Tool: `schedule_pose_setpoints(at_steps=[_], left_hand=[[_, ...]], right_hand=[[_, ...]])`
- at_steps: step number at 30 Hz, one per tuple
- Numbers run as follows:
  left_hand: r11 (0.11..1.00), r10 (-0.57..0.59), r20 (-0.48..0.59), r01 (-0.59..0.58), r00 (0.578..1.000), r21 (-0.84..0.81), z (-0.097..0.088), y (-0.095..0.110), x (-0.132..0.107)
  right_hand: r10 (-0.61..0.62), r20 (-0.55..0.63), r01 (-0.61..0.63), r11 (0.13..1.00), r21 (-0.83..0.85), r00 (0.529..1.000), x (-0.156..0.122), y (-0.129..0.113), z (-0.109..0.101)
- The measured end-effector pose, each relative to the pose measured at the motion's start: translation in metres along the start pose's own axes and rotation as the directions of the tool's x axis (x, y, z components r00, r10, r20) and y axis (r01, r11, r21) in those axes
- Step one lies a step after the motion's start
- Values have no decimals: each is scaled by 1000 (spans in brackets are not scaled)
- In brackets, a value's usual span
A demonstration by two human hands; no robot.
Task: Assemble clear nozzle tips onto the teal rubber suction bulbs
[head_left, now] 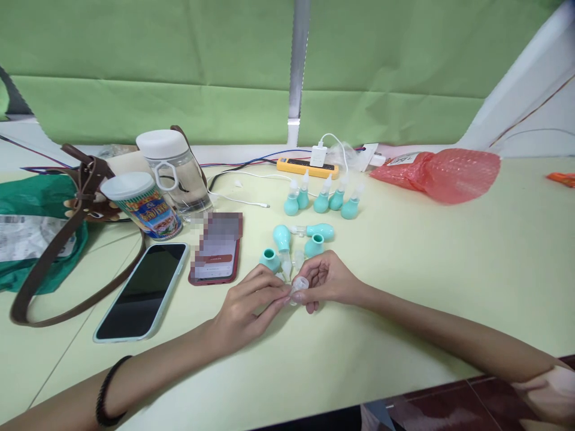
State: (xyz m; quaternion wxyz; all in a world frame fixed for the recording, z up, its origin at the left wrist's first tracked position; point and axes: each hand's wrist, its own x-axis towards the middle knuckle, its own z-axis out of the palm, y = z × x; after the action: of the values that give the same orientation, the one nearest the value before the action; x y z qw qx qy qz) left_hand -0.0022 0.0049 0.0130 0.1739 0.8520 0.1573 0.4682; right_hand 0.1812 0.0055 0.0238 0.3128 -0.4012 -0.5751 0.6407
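My right hand (330, 278) is closed on a small transparent plastic nozzle part (300, 284) low over the table. The fingertips of my left hand (254, 299) pinch the same part from the left, so both hands meet at it. Just beyond them stand two open teal rubber bulbs, a left bulb (268, 260) and a right bulb (314, 246), mouths upward. A nasal aspirator (281, 237) lies with its nozzle pointing at my hands. Another aspirator (320, 231) lies sideways behind it. Another transparent piece (298, 259) is partly hidden by my right hand.
Several upright aspirators (321, 202) stand farther back, before a yellow power strip (307, 168). Red bubble wrap (458, 175) lies back right. To the left are two phones, a dark one (141, 293) and a red-cased one (218, 248), a noodle cup (146, 206), a water bottle (179, 176) and a strap (49, 239).
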Motion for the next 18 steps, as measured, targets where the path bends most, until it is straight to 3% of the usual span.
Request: schedule_pose_setpoints(at_steps=[8,14,18], left_hand=[[1000,3,-27,-2,1000,18,1,-1,-3],[997,-67,120,71,991,-31,-3,-4,0],[992,20,198,-43,980,115,-5,-3,-2]], right_hand=[[6,-59,-7,1000,-17,998,-1,-1,1],[54,13,-53,995,-90,998,-1,0,-1],[74,36,-69,989,-133,997,-1,-1,-2]])
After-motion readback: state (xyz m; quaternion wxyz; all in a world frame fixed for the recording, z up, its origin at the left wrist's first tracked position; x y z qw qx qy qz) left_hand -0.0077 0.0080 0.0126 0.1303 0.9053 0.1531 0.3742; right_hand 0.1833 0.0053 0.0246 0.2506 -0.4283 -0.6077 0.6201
